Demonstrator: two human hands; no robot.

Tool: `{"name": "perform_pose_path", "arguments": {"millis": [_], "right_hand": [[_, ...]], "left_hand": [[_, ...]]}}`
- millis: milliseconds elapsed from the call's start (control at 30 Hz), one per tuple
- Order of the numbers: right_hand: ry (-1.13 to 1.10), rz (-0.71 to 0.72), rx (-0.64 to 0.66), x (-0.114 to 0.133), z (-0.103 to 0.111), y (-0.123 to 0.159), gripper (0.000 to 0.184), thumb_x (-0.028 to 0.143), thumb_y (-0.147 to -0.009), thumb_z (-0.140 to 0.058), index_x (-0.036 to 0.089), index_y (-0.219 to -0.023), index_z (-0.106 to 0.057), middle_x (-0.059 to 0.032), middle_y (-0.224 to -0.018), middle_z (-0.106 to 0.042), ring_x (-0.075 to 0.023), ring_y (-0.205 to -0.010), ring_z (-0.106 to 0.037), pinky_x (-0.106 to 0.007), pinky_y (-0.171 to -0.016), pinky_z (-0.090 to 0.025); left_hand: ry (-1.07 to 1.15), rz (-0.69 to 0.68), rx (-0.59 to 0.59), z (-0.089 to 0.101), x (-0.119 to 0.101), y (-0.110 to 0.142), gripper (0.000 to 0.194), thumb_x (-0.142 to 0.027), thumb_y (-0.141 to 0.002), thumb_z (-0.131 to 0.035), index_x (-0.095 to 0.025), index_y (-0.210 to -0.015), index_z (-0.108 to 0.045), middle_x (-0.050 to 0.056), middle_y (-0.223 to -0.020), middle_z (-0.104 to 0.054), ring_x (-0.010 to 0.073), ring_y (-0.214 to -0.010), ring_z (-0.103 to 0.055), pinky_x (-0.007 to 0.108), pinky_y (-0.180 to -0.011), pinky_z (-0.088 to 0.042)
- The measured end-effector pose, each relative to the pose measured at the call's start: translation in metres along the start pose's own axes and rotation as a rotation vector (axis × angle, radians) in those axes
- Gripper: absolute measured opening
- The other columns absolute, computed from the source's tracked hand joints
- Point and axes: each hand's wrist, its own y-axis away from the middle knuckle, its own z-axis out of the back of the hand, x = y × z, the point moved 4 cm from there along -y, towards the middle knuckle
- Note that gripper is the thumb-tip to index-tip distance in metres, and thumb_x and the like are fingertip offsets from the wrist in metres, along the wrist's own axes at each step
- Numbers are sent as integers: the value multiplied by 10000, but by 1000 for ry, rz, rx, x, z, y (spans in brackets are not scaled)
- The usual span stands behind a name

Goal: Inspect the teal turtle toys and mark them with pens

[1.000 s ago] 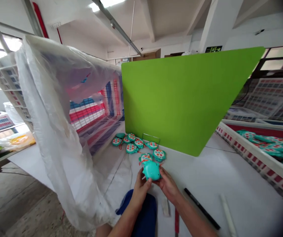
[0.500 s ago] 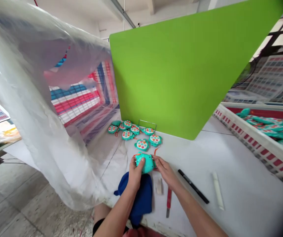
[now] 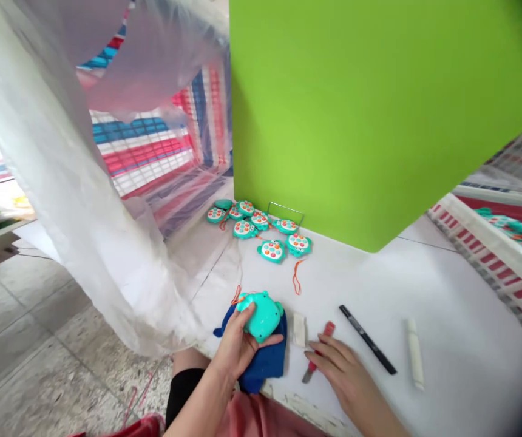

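Okay, your left hand (image 3: 238,347) grips the turquoise toy (image 3: 263,315) over the blue cloth (image 3: 267,363) while your right hand (image 3: 342,369), can't tell if gripping, partly covers the red tool (image 3: 312,366) on the surface (image 3: 370,285): seemingly tool pickup, calling for a firm grasp.

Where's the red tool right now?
In the head view, the red-handled metal tool lies right of centre on the white table, partly under the right hand, between the small white block and slim black pen.

Bare hands (image 3: 238,349), bare forearms (image 3: 199,394); dusty-red cloth (image 3: 258,417) at lap, black cloth (image 3: 184,391) on leg.
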Motion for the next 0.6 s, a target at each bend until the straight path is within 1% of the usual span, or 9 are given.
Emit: {"name": "perform_pose_path", "arguments": {"millis": [67, 133, 167, 200, 267, 333, 367, 467, 600], "right_hand": [[43, -38, -31, 0, -3, 2, 299, 125, -919, -376, 220, -1015, -643, -76, -943, -673, -238, -961, -609, -431, -837, -507], [4, -130, -58, 1, -1, -1, 267, 186, -946, -368, 222, -919, -631, -60, -836, -649, -213, -804, -625, -395, -745, -528], [-31, -171, -61, 3, 1, -5, 254, 210, -954, -365, 221, -914, -616, -59, -829, -640, -203, -772, -624, -366, -708, -534], [-71, -200, -65, 6, 2, -10, 236, 223, -958, -365, 219, -940, -600, -63, -852, -636, -196, -777, -624, -340, -689, -538], [-157, -232, -96, 13, 6, -25, 212, 224, -957, -378, 209, -1074, -555, -81, -956, -634, -187, -858, -627, -304, -728, -543], [-240, -242, -140, 18, 8, -43, 277, 205, -953, -391, 205, -1213, -487, -95, -1067, -622, -185, -953, -615, -293, -796, -533], [-291, -257, -157, 19, 8, -53, 308, 196, -952, -394, 212, -1251, -464, -93, -1102, -617, -185, -985, -608, -294, -822, -526], [-425, -302, -155, 20, 6, -79, 291, 205, -950, -422, 242, -1228, -499, -71, -1094, -625, -187, -1009, -599, -305, -851, -516], [-548, -328, -126, 18, 4, -94, 179, 253, -938, -467, 240, -1078, -578, -48, -956, -645, -176, -894, -627, -280, -759, -539]], "left_hand": [[13, 0, -6, 0, 0, -2, 386, -312, -835, -620, -173, -1180, -518, 117, -1041, -681, 265, -924, -663, 494, -772, -571], [21, -18, -18, -2, -1, -2, 404, -315, -829, -630, -211, -1197, -500, 91, -1075, -667, 258, -925, -665, 481, -768, -573], [23, -29, -24, -3, -1, -1, 413, -320, -828, -633, -228, -1205, -492, 82, -1095, -659, 255, -930, -663, 474, -768, -574], [26, -40, -30, -4, -1, 0, 418, -326, -829, -632, -237, -1210, -488, 78, -1110, -651, 253, -938, -661, 465, -768, -574], [33, -56, -38, -6, 0, 1, 410, -340, -832, -626, -231, -1204, -495, 84, -1119, -644, 254, -953, -656, 446, -766, -574], [46, -70, -46, -7, 1, 1, 392, -356, -834, -619, -218, -1184, -509, 93, -1104, -647, 258, -962, -652, 429, -762, -573], [58, -80, -54, -6, 2, 0, 386, -364, -835, -616, -218, -1176, -511, 93, -1092, -650, 259, -964, -651, 422, -758, -572], [110, -110, -62, -5, 3, -1, 386, -391, -839, -605, -222, -1169, -500, 94, -1047, -664, 260, -967, -648, 406, -751, -568], [162, -155, -58, -5, 5, -3, 374, -447, -848, -574, -219, -1134, -495, 95, -1020, -668, 256, -943, -653, 393, -745, -562]]}}
